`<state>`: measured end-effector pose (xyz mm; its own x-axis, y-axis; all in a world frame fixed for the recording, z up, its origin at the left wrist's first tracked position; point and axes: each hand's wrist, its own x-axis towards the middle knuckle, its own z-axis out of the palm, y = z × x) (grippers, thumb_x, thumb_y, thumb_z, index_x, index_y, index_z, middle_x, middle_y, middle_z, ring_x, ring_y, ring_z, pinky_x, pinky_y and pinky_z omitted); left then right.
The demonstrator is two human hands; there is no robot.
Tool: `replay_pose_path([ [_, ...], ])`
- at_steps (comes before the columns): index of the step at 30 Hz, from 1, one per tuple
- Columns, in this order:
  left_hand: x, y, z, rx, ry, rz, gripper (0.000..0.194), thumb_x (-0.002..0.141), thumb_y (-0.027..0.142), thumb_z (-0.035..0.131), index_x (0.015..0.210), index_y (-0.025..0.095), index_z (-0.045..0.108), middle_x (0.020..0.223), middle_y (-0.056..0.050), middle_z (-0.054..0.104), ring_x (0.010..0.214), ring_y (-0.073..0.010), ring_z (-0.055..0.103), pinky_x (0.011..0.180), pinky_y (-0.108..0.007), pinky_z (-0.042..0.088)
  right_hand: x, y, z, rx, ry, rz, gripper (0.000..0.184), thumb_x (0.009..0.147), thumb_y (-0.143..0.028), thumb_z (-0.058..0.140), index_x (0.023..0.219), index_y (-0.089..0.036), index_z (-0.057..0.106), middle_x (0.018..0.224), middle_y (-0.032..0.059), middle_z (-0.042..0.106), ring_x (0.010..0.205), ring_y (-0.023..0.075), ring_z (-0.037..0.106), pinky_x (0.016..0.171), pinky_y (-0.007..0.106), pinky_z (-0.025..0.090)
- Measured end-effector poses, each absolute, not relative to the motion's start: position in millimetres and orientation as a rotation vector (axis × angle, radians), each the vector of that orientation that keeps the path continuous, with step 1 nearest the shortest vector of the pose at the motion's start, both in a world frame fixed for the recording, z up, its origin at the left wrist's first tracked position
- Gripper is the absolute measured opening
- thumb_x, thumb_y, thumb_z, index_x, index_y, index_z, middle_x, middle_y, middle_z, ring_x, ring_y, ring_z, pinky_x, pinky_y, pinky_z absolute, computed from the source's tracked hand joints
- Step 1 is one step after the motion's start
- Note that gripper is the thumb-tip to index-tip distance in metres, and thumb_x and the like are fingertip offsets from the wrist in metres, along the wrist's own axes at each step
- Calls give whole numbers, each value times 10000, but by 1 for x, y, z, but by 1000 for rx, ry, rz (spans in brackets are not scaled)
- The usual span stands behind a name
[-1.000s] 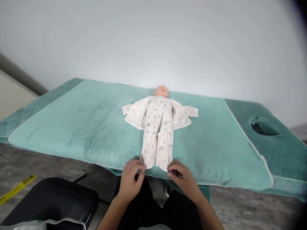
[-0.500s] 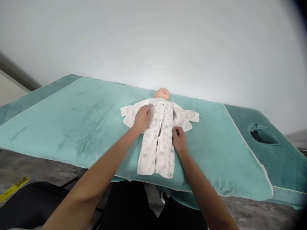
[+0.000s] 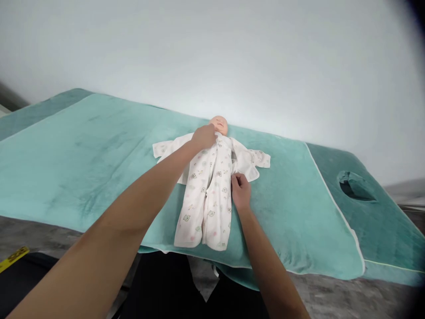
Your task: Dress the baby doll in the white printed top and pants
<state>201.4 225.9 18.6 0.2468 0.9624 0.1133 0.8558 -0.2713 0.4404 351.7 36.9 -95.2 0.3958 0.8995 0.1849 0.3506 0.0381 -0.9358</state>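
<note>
A baby doll [image 3: 219,124] lies on its back on a teal towel [image 3: 99,155], dressed in a white printed romper [image 3: 207,195] with the top flaps spread open. My left hand [image 3: 203,136] reaches far forward and grips the romper fabric at the doll's left shoulder, just below the head. My right hand [image 3: 240,190] is closed on the romper's edge at the doll's right side, near the waist. The romper legs hang toward the towel's near edge.
The towel covers a darker teal massage table [image 3: 392,221] with a face hole [image 3: 357,188] at the right end. A pale wall stands close behind. Grey floor and a yellow tape strip [image 3: 13,258] show at lower left.
My left hand has gone from the romper's feet up across the chest to the doll's shoulder. My right hand rose from the foot end to the waist and stayed there. The view shifted left.
</note>
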Motion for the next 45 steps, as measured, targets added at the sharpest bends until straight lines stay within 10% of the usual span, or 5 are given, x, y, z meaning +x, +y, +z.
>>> replay_pose_path([
  [14,161,157,-32,2148,1604,1094,395,931,136,324,1212,182,597,1251,-113,638,1192,-252,560,1065,-425,442,356,37,-102,-1479,-1162,639,261,930,-432,496,864,-214,626,783,0,639,737,170,553,718,288,437],
  [20,94,90,-85,2472,1532,794,336,910,245,478,1188,187,658,1370,-140,587,1316,-321,473,1105,-527,398,356,40,-113,-1530,-1399,376,203,930,-290,492,968,-215,677,997,70,665,942,222,583,869,361,462],
  [30,82,63,-91,2813,1213,505,371,920,263,519,1256,247,676,1396,-120,593,1396,-320,424,1226,-602,195,346,-1,-107,-1572,-1936,-12,385,969,-173,439,1300,-272,608,1331,100,597,1294,267,461,1207,541,173],
  [38,90,86,-94,2976,1073,494,275,895,254,545,1072,179,741,1152,-158,688,1290,-320,498,1219,-533,253,337,4,-97,-1653,-1964,-154,291,940,-143,475,1121,-204,695,1120,133,638,1085,284,519,1099,476,318],
  [45,88,75,-79,3044,1130,674,166,888,183,547,822,162,697,849,-122,667,888,-259,583,834,-419,471,359,10,-106,-1548,-2166,-293,125,920,-200,535,912,-174,657,955,111,595,904,252,489,832,387,404],
])
